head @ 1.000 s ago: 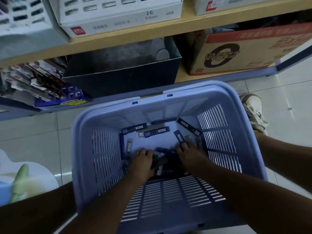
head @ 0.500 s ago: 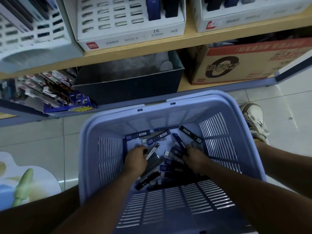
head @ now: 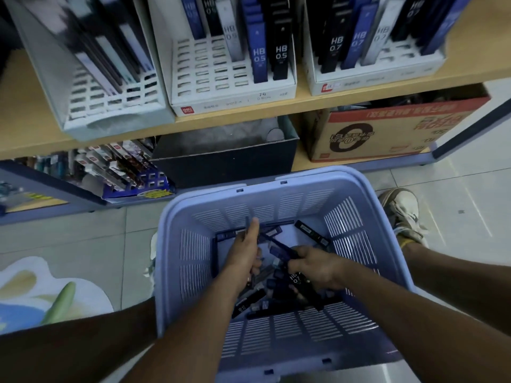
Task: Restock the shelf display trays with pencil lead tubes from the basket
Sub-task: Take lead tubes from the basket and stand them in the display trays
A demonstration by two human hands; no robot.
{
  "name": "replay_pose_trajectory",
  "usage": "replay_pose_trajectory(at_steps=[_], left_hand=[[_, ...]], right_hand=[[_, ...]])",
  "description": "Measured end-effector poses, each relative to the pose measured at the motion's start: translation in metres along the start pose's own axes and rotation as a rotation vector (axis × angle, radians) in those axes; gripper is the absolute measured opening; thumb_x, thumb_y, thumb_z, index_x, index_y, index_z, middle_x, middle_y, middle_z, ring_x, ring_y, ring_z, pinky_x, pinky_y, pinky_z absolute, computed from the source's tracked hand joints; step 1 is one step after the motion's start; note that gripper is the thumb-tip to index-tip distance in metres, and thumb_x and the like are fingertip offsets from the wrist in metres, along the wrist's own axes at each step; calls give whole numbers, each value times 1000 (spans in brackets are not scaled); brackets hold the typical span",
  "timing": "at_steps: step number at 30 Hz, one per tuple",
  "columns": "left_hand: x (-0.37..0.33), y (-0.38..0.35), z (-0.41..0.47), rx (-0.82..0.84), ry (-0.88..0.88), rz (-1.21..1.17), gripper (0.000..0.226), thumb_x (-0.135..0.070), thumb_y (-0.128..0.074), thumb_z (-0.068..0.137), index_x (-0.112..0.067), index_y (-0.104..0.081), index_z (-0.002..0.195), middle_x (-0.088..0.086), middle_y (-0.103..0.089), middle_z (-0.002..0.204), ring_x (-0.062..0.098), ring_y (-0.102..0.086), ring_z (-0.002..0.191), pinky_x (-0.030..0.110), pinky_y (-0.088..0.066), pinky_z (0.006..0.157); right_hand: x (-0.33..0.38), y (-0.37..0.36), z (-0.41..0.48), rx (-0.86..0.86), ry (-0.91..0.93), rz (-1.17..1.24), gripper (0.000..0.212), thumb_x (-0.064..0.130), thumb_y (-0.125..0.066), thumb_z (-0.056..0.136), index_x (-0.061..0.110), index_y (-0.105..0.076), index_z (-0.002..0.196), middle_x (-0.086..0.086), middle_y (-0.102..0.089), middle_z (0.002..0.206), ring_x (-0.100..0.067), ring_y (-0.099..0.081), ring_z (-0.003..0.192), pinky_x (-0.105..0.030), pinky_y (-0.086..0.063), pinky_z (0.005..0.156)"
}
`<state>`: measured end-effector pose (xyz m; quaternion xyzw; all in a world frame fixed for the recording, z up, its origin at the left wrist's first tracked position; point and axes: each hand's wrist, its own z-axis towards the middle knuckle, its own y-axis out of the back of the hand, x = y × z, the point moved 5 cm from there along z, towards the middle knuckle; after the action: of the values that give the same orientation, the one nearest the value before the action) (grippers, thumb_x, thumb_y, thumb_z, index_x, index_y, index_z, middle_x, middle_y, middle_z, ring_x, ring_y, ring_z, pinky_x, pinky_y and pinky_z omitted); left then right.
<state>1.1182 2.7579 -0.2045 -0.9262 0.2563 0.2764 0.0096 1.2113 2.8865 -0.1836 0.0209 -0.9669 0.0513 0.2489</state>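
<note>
Some lead tubes (head: 279, 246) are held in the curled fingers of the right hand (head: 315, 265). More are held by the left hand (head: 244, 255). The rest are spread under the fingers, in the basket (head: 193, 244).

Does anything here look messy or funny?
Yes. The lead tubes in the basket lie jumbled, crossing each other, not standing in rows like those in the middle tray. The cardboard box on the bottom shelf sits upside down: its print is inverted.

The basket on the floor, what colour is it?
The basket is pale lavender-blue plastic with slotted walls, seen best in the head view.
</note>
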Motion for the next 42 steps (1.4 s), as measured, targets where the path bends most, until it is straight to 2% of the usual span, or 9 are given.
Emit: replay_pose_trajectory(at_steps=[6, 9, 13, 18, 22, 26, 30, 35, 42], left_hand=[[-4, 0, -28, -8, -83, -119, 21, -31, -62, 92, -10, -64, 92, 8, -60, 68, 12, -46, 42, 19, -34, 40], [-21, 7, -42, -69, -198, -179, 17, -22, -56, 96, -10, -60, 85, 12, -57, 72, 10, -39, 38, 19, -31, 40], [-44, 17, -68, -4, -275, -175, 17, -18, -52, 98, -7, -59, 86, 10, -67, 77, 11, -33, 41, 20, -27, 41], [-71, 12, -106, 124, -316, -209, 12, -7, -53, 96, -6, -58, 106, 8, -72, 85, 12, -37, 43, 21, -31, 42], [-95, 6, -135, 98, -339, -260, 4, -9, -58, 93, -6, -61, 92, 0, -61, 55, 11, -38, 42, 21, -30, 41], [-112, 14, -159, 87, -295, -339, 12, -11, -62, 91, -7, -54, 84, 10, -60, 68, 11, -39, 43, 20, -33, 40], [-127, 18, -177, 114, -280, -382, 26, -26, -62, 93, -5, -52, 103, 12, -59, 72, 14, -42, 45, 21, -37, 40], [-151, 23, -199, 152, -344, -494, 27, -28, -49, 99, -5, -59, 108, 12, -59, 73, 16, -47, 49, 22, -43, 40], [-190, 28, -222, 122, -465, -463, 34, -35, -42, 101, -7, -60, 94, 11, -65, 85, 26, -65, 78, 38, -58, 71]], right_hand=[[11, -14, -25, -14, 48, -284, 35, 20, -49, 97, 11, -47, 131, -3, -61, 92, -18, -58, 81, -35, -53, 77], [8, -10, -39, -27, 6, -222, 26, 14, -45, 96, 7, -53, 119, -11, -59, 85, -18, -55, 67, -28, -49, 59], [-7, 6, -59, -91, -78, 46, 14, 11, -42, 91, 4, -52, 84, -12, -54, 61, -20, -47, 45, -25, -38, 46], [37, 7, -82, -134, 113, 402, 39, 52, -57, 92, 15, -52, 82, 0, -45, 57, -12, -34, 45, -19, -26, 39], [87, -10, -113, -139, 340, 216, 44, 59, -68, 81, 16, -59, 87, 1, -46, 63, -10, -32, 47, -22, -24, 43], [112, -14, -141, -148, 458, 107, 19, 26, -76, 84, 16, -68, 98, 9, -47, 50, -10, -29, 45, -22, -24, 44], [125, -14, -160, -178, 464, 170, 21, 23, -77, 81, 11, -72, 97, -4, -72, 75, -15, -53, 57, -19, -33, 44], [139, -8, -179, -256, 490, 326, 12, 17, -62, 87, 14, -64, 76, -8, -64, 73, -19, -56, 66, -21, -30, 46], [179, -17, -206, -308, 670, 150, 24, 23, -80, 79, 10, -73, 99, 1, -69, 72, -12, -60, 62, -26, -47, 57]])
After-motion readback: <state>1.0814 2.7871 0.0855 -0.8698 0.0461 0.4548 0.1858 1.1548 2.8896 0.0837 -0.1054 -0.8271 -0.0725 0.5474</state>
